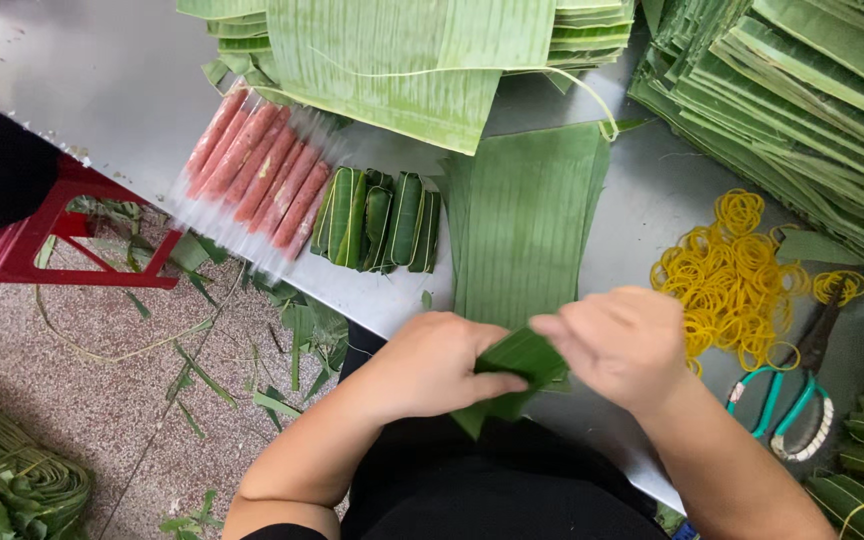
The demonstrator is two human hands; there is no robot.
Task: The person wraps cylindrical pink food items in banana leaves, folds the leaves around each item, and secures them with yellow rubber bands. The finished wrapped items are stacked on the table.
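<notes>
Both hands close on a folded green banana-leaf parcel (517, 365): left hand (432, 362) and right hand (620, 345) pinch it; loose yellow rubber bands (732, 275) lie right of the grip.

Both hands (527, 360) fold a green leaf parcel (514, 372) over steel table (642, 210).

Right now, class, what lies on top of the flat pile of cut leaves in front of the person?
On the leaf pile, nothing lies mid-sheet. Its near end is covered by both hands: left hand and right hand grip a folded leaf parcel. The parcel's contents cannot be seen.
</notes>
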